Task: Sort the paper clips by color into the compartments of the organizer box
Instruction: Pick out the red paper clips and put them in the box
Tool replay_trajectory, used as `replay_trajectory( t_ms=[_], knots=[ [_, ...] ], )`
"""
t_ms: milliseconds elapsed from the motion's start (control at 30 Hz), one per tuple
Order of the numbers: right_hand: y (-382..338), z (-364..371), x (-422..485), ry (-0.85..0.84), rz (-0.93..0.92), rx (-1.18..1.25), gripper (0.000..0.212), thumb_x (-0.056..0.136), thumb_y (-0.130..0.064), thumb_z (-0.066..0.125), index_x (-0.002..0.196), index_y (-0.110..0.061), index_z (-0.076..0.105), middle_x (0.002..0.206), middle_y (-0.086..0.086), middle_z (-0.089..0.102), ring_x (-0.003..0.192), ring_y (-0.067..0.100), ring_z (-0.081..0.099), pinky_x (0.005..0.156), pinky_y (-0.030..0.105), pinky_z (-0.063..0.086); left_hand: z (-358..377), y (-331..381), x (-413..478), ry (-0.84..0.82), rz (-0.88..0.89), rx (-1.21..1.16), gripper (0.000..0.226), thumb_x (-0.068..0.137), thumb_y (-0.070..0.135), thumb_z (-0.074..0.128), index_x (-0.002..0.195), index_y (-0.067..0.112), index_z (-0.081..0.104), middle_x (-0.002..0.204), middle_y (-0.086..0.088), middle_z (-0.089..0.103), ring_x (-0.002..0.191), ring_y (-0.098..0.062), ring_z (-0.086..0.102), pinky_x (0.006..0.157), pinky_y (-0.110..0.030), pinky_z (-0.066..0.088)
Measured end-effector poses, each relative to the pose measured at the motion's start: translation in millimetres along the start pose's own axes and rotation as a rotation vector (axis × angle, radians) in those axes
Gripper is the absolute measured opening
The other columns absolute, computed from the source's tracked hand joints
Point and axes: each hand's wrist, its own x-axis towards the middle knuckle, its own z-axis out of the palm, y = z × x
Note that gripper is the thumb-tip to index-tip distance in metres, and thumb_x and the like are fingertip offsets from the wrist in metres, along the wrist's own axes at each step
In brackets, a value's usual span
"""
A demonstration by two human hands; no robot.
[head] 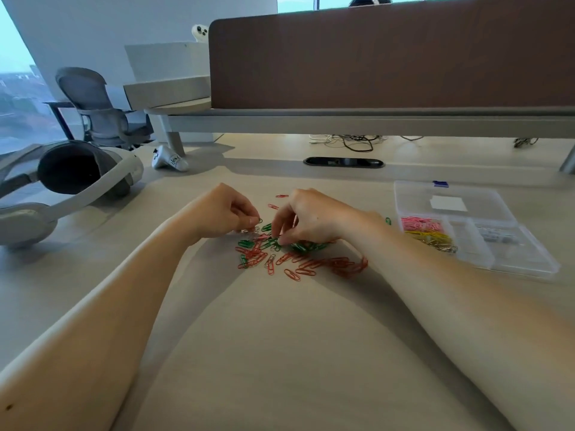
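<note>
A loose pile of red, green and silver paper clips [298,259] lies on the desk in front of me. My left hand [227,209] pinches a green clip [259,220] at the pile's far left edge. My right hand [311,216] presses its fingertips onto green clips [303,245] in the middle of the pile. The clear organizer box [504,262] stands open at the right. Its near-left compartment holds pink clips [420,224], yellow clips [432,236] and silver clips [445,247] in rows.
A white VR headset [71,181] lies at the left, with a white controller [169,160] behind it. A brown desk divider [392,57] runs across the back, above a black cable grommet [343,162]. One green clip [388,220] lies beside the box.
</note>
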Motion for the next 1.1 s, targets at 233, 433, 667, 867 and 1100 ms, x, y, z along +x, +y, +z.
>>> replay_trajectory(
  t_ms=[233, 433, 667, 867, 1100],
  knots=[
    [3.6, 6.1, 4.8, -0.049, -0.001, -0.045, 0.004, 0.082, -0.028, 0.075, 0.082, -0.024, 0.074, 0.084, -0.007, 0.069, 0.082, 0.01, 0.062, 0.071, 0.027, 0.05, 6.0, -24.7, 2.2, 0.125, -0.03, -0.035, 0.004, 0.084, 0.021, 0.071, 0.086, 0.02, 0.074, 0.079, 0.005, 0.07, 0.07, -0.009, 0.059, 0.066, -0.022, 0.049],
    [4.8, 0.7, 2.2, 0.017, 0.0, 0.027, 0.003, 0.084, -0.015, 0.073, 0.086, -0.018, 0.074, 0.082, -0.01, 0.065, 0.079, 0.006, 0.061, 0.067, 0.02, 0.047, 2.9, -32.2, 3.6, 0.16, -0.032, 0.059, 0.003, 0.081, 0.029, 0.073, 0.082, 0.027, 0.072, 0.083, 0.004, 0.067, 0.08, -0.013, 0.059, 0.068, -0.024, 0.048],
    [7.4, 0.7, 1.8, 0.007, 0.011, 0.105, 0.017, 0.087, -0.011, 0.069, 0.098, -0.023, 0.074, 0.086, -0.01, 0.067, 0.081, 0.0, 0.062, 0.065, 0.014, 0.044, 9.0, -22.2, 1.0, 0.063, 0.006, 0.173, 0.014, 0.079, 0.037, 0.074, 0.084, 0.024, 0.076, 0.079, 0.01, 0.068, 0.074, -0.006, 0.058, 0.06, -0.016, 0.04],
    [6.8, -0.6, 1.3, 0.027, -0.007, 0.079, 0.015, 0.089, -0.011, 0.066, 0.097, -0.019, 0.076, 0.09, -0.009, 0.068, 0.082, 0.003, 0.06, 0.066, 0.011, 0.043, 9.7, -20.0, -0.7, 0.008, -0.001, 0.202, 0.007, 0.086, 0.025, 0.069, 0.084, 0.019, 0.073, 0.083, 0.003, 0.069, 0.071, -0.006, 0.056, 0.058, -0.015, 0.038],
    [4.6, -1.1, 0.5, 0.029, -0.033, 0.092, 0.005, 0.086, -0.02, 0.071, 0.089, -0.022, 0.074, 0.082, -0.012, 0.067, 0.076, 0.003, 0.062, 0.07, 0.019, 0.05, 12.2, -19.7, -0.7, 0.05, 0.034, 0.19, 0.006, 0.085, 0.026, 0.07, 0.086, 0.02, 0.072, 0.084, 0.003, 0.07, 0.072, -0.006, 0.058, 0.061, -0.015, 0.04]
  ],
)
